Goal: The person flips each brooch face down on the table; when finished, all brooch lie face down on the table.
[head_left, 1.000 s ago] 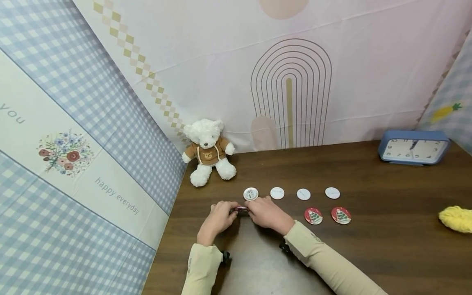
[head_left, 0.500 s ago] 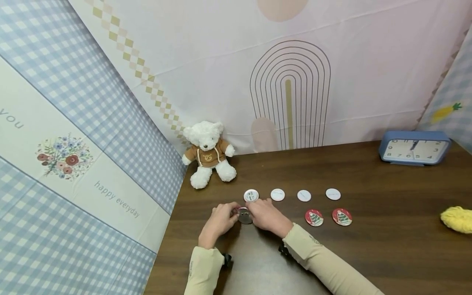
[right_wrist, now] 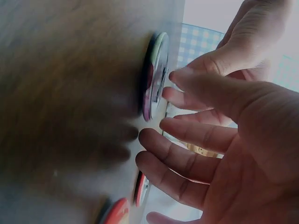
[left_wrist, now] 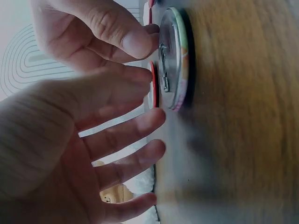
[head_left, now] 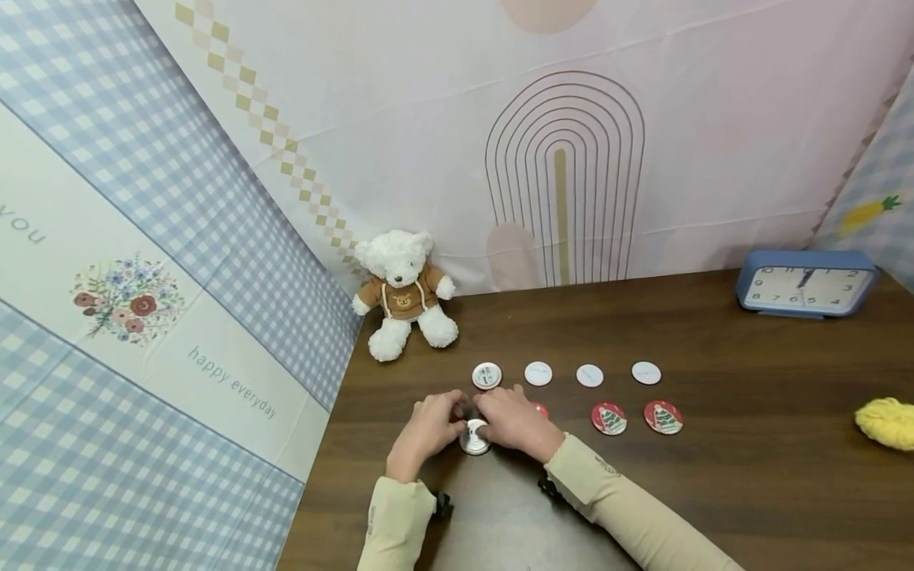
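Note:
A round badge (head_left: 474,438) lies face down on the table, its metal back and pin facing up. In the left wrist view the pin shows clearly on the badge (left_wrist: 171,60). My left hand (head_left: 428,428) is at its left, fingers spread and loosely bent, holding nothing. From the right, my right hand (head_left: 517,420) hovers over the badge's edge with relaxed fingers; the right wrist view shows its thumb close to the badge (right_wrist: 156,77), whether touching I cannot tell. A red badge (head_left: 540,410) is partly hidden behind my right hand.
Behind the hands runs a row of pale discs: a printed one (head_left: 487,376) and three plainer ones (head_left: 539,373). Two red tree badges (head_left: 609,419) lie to the right. A teddy bear (head_left: 403,293), a blue clock (head_left: 807,284) and yellow yarn (head_left: 885,423) stand farther out.
The badge held upright between both hands has tipped down toward me and now lies flat with its back up. The fingers have let go of it. A red badge shows beside my right hand.

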The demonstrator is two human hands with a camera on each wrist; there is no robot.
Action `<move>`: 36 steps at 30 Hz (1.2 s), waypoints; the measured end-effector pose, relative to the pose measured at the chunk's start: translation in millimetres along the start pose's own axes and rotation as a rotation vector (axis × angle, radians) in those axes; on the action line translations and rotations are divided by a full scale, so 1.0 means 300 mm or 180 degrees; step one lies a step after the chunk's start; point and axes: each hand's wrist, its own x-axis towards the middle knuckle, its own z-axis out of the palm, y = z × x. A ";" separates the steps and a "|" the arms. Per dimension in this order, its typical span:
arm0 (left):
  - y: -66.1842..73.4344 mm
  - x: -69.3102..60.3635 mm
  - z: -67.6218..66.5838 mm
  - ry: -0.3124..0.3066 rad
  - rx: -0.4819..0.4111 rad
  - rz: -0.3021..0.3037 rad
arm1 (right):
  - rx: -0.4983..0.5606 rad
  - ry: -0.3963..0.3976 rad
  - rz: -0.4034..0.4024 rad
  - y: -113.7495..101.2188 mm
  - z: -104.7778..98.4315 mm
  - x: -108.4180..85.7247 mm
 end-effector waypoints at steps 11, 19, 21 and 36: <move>0.039 -0.005 0.015 -0.0346 0.0131 -0.0016 | -0.0115 -0.0070 0.0023 0.017 -0.003 -0.019; 0.070 0.016 0.005 -0.0298 0.0107 0.0022 | -0.0135 0.0018 0.0139 0.056 -0.032 -0.035; 0.081 0.026 0.005 -0.0302 0.0105 0.0050 | -0.0160 0.0028 0.0192 0.066 -0.044 -0.044; 0.166 0.081 0.069 -0.0356 0.0261 0.0197 | -0.0327 -0.0042 0.0392 0.140 -0.107 -0.130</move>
